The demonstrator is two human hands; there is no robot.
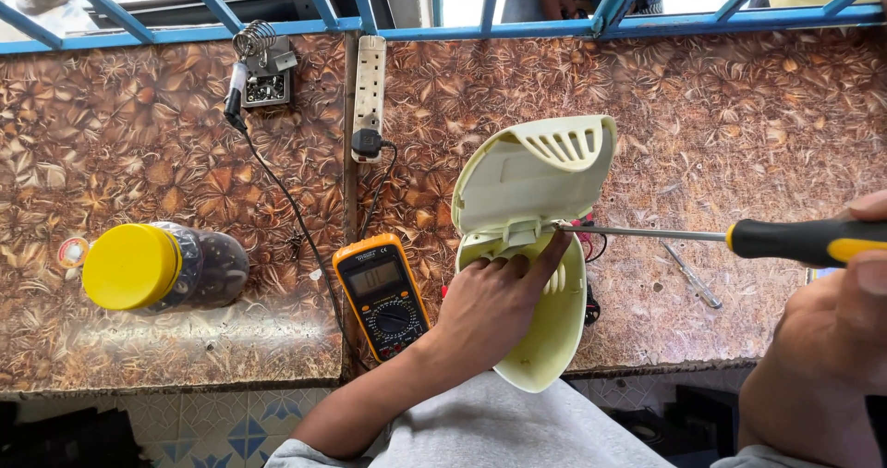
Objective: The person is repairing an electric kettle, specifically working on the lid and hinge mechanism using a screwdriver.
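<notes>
The left hand (494,306) presses the cream plastic casing (531,246) down; the right hand (836,311) grips the screwdriver (721,237), whose tip, probably at a screw, could slip toward the fingers (554,246).

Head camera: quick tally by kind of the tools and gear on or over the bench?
Screwdrivers: 2, one black-and-yellow in the right hand, one small lying on the bench
Multimeters: 1
Soldering irons: 1
Power strips: 1
Jars with yellow lid: 1
Cream plastic casings: 1, steadied by the left hand
Total: 7
</notes>
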